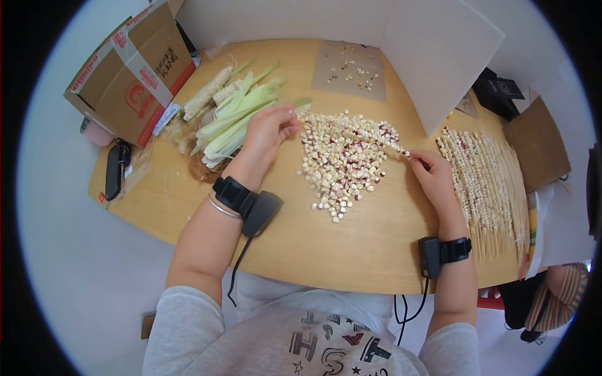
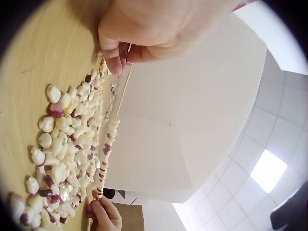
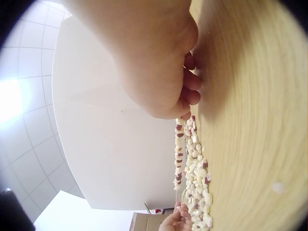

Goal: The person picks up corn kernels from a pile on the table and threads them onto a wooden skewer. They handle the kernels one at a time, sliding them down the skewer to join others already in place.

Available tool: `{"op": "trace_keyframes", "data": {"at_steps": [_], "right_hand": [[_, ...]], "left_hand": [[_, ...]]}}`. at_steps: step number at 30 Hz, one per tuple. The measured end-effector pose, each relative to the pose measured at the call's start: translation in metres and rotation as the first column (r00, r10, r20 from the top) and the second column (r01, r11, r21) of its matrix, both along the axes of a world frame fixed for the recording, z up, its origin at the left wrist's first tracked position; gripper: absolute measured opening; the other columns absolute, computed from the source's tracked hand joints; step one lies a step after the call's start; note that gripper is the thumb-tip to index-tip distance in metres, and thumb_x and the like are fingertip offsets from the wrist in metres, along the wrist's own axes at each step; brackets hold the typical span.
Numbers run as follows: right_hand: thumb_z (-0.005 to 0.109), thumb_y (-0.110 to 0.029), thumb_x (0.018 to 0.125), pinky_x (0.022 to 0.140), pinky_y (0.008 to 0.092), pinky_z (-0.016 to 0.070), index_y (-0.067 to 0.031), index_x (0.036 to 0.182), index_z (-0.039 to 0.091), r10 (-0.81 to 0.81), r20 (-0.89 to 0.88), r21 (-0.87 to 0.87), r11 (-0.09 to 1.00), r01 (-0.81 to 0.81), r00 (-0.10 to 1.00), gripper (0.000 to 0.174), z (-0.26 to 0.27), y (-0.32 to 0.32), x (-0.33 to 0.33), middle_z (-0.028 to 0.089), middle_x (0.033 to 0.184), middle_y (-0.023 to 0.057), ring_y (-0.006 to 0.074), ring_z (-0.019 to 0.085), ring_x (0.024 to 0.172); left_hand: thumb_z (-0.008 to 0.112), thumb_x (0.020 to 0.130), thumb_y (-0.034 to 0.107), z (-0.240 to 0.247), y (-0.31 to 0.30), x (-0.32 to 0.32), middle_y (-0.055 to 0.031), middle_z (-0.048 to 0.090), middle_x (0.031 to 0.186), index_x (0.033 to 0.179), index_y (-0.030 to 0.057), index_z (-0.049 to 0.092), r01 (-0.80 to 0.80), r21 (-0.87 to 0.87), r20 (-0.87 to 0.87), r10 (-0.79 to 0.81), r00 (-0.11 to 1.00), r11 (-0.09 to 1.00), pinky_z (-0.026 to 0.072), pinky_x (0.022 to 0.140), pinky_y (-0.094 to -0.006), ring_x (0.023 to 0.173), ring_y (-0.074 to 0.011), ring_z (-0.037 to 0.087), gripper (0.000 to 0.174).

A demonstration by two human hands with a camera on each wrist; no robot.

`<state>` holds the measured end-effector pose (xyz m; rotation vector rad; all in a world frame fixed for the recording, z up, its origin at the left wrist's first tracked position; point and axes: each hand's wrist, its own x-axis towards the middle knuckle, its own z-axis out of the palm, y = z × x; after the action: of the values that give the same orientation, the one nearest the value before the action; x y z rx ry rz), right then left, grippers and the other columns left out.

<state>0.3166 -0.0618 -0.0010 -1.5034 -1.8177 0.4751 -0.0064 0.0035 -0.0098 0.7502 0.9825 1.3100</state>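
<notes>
A thin skewer threaded with cream and dark red corn kernels (image 2: 105,154) stretches between the two hands, over a heap of loose kernels (image 1: 342,169) on the table. The left hand (image 1: 268,133) pinches the bare, kernel-free end of the stick at the heap's far left edge. At the other end, the right hand (image 1: 434,178) grips the skewer between thumb and fingers, right beside the last threaded kernels. In the right wrist view the remaining right-hand fingers (image 3: 191,86) are curled in above the wood. The palm hides that end of the stick.
Corn cobs with green husks (image 1: 235,119) lie left of the heap, near a cardboard box (image 1: 135,75). Rows of filled kernel skewers (image 1: 480,182) lie at the right. A mat (image 1: 348,75) with scattered kernels is at the back, beside a standing white panel (image 1: 433,56).
</notes>
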Motion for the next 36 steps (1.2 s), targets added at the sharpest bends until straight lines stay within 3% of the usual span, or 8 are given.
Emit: {"op": "trace_keyframes", "data": {"at_steps": [18, 24, 26, 36], "right_hand": [[0.057, -0.01, 0.079, 0.065, 0.0275, 0.0456, 0.0011, 0.093, 0.062, 0.003, 0.013, -0.018, 1.0, -0.003, 1.0, 0.018, 0.0008, -0.0003, -0.0002, 0.063, 0.082, 0.0138, 0.0206, 0.059, 0.071], [0.056, -0.01, 0.079, 0.065, 0.0276, 0.0455, 0.001, 0.093, 0.062, 0.002, 0.014, -0.038, 0.999, -0.001, 1.0, 0.018, 0.0032, -0.0009, -0.0024, 0.063, 0.082, 0.0138, 0.0203, 0.058, 0.07], [0.056, -0.01, 0.079, 0.065, 0.0276, 0.0454, 0.001, 0.093, 0.062, 0.008, 0.006, -0.038, 0.999, -0.008, 1.0, 0.019, 0.0043, -0.0014, -0.0026, 0.063, 0.082, 0.0138, 0.0204, 0.058, 0.069], [0.057, -0.009, 0.078, 0.064, 0.0272, 0.0453, 0.0007, 0.093, 0.063, 0.014, 0.026, -0.023, 1.0, -0.013, 1.0, 0.019, 0.0037, -0.0007, -0.0028, 0.063, 0.081, 0.0144, 0.0204, 0.058, 0.069]], "left_hand": [[0.05, 0.083, 0.004, 0.0055, -0.0035, 0.0026, -0.0126, 0.058, 0.083, 0.098, -0.0053, 0.051, -0.007, -0.02, 0.041, 0.008, 0.999, 1.0, 0.0502, 0.066, -0.0257, 0.074, -0.0172, 0.058, 0.018], [0.047, 0.082, 0.003, 0.0015, -0.0003, 0.0019, -0.013, 0.057, 0.082, 0.101, -0.0075, 0.05, -0.037, -0.03, 0.053, 0.038, 0.998, 0.999, 0.0496, 0.065, -0.0284, 0.073, -0.0197, 0.057, 0.022], [0.047, 0.084, 0.004, -0.0001, 0.0001, -0.0007, -0.012, 0.057, 0.085, 0.105, -0.0068, 0.05, 0.008, -0.035, 0.044, -0.007, 0.999, 0.999, 0.0497, 0.066, -0.0256, 0.075, -0.0165, 0.057, 0.024], [0.048, 0.082, 0.005, 0.0018, -0.001, 0.0005, -0.0138, 0.057, 0.082, 0.099, -0.0088, 0.051, -0.011, -0.034, 0.036, 0.012, 0.999, 0.999, 0.0495, 0.066, -0.0285, 0.074, -0.0196, 0.057, 0.022]]}}
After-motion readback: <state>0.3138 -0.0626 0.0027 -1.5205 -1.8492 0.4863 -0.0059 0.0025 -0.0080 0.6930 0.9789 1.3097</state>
